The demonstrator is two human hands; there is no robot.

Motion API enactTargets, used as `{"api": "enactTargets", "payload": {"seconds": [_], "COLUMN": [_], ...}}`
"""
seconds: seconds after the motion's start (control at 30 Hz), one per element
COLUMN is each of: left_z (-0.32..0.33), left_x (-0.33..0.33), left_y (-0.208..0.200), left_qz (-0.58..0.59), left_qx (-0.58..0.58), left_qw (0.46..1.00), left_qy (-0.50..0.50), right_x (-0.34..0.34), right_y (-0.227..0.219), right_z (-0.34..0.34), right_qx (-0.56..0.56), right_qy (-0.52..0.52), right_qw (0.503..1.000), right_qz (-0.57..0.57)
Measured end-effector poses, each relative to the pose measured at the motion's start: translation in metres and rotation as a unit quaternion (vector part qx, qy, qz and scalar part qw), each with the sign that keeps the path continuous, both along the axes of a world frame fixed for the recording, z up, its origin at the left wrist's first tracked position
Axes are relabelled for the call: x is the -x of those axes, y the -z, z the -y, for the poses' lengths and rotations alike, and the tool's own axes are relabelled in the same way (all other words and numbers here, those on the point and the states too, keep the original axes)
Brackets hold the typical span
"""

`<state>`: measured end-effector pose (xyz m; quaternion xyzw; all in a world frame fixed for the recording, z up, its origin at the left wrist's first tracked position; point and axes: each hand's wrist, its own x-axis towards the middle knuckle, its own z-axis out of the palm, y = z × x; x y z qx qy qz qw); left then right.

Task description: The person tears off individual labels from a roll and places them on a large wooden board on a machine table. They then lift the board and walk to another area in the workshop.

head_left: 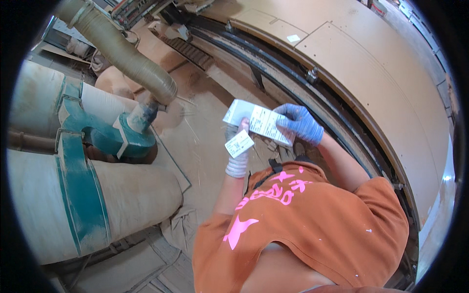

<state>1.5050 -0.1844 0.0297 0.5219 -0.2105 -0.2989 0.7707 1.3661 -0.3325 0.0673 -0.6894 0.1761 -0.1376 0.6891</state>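
At the centre of the frame, both hands meet over a strip of labels; the right hand, in a blue glove, pinches the strip's right end between thumb and fingers; the left hand, in a grey-white glove, comes up from below, its fingers closed on the strip's lower edge, and a single label hangs at that hand, just beneath the strip; whether it is stuck to the glove or gripped, I cannot tell. Both forearms rise from an orange shirt with pink marks, filling the lower middle of the frame. Across the upper right, a pale board curves along a dark rail, close to the right hand. At the left, two large dusty bags lie in green brackets; a ribbed hose runs from the upper left down into a green fitting between them. Under the hands, the floor is covered in sawdust.
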Motion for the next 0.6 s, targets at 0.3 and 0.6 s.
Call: {"api": "enactTargets", "payload": {"seconds": [0.3, 0.6], "left_z": [-0.006, 0.000], "left_x": [0.008, 0.011], "left_y": [-0.009, -0.005], "left_qz": [-0.025, -0.056], "left_qx": [0.010, 0.048], "left_qw": [1.000, 0.997], "left_qy": [0.005, -0.017], "right_x": [0.005, 0.016], "right_y": [-0.007, -0.005], "right_z": [-0.007, 0.000], "right_qx": [-0.026, -0.009], "right_qy": [-0.008, 0.021], "right_qw": [1.000, 0.999], "right_qz": [0.016, 0.045]}}
